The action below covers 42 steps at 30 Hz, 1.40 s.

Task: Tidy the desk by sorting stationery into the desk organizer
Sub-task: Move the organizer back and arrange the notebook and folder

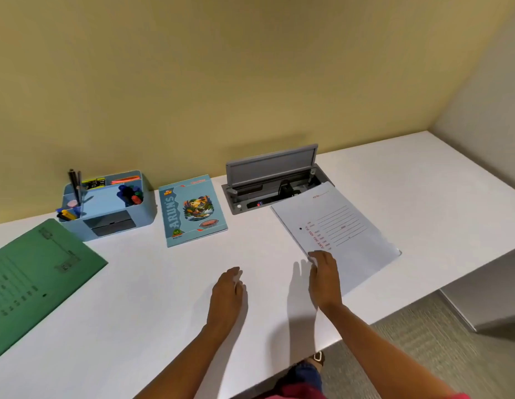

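r hand [324,276] grips white folder [339,228] near corner, organizer [106,205] far left.

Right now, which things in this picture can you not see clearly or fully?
- Green folder: cut off by the left edge, head view.
- White folder: print too small; near corner hidden under right hand.
- Organizer: small items inside blurred.
- Socket box: partly covered by white folder.
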Each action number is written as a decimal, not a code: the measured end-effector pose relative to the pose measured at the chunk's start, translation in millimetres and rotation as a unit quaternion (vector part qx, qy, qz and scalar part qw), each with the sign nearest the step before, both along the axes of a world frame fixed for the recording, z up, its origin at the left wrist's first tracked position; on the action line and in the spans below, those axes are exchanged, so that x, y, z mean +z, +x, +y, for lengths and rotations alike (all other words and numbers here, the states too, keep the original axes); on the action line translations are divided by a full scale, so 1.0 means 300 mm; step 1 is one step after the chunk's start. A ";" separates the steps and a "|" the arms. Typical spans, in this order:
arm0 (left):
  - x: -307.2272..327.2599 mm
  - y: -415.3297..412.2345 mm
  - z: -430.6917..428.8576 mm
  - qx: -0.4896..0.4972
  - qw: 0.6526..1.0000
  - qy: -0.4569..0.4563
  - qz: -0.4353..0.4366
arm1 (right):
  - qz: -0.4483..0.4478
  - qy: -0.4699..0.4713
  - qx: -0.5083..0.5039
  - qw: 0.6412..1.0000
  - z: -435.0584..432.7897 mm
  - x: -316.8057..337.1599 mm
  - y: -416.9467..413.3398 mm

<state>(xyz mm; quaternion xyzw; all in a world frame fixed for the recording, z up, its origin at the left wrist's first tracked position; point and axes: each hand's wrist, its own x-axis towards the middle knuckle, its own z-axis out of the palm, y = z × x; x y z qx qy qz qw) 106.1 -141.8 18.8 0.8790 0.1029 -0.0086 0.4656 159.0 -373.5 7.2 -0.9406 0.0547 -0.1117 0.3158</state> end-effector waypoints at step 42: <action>0.114 0.498 -0.792 0.201 0.944 -0.182 0.186 | 0.290 0.083 -0.141 0.943 -0.846 -0.006 0.551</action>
